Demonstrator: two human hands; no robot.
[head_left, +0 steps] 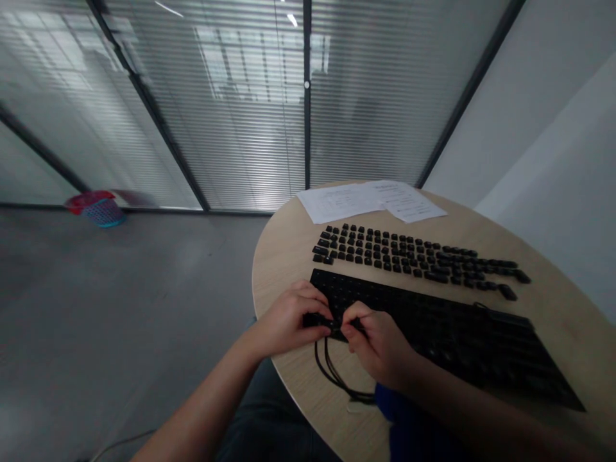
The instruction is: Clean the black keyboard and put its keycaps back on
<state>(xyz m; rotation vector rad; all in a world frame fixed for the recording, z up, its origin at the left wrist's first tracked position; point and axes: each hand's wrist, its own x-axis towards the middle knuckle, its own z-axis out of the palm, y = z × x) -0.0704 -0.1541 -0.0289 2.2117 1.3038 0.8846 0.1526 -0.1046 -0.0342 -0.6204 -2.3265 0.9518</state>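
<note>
A black keyboard (414,314) lies slantwise on the round table, its main key area looking bare of caps. At its near left corner, my left hand (296,317) is closed, thumb and fingers pinched around something small and dark. My right hand (375,337) is closed just beside it, its fingertips pinching over the same corner. Both sets of fingertips nearly meet; what they hold is too dark and small to make out. A black cable (332,372) curves below the hands. Beyond the keyboard, loose black keycaps (385,250) are laid out in rows.
Printed paper sheets (346,200) lie at the far side of the wooden table (276,256). A blue and red basket (101,210) stands on the grey floor by the glass partition (240,128). A white wall (553,160) rises to the right.
</note>
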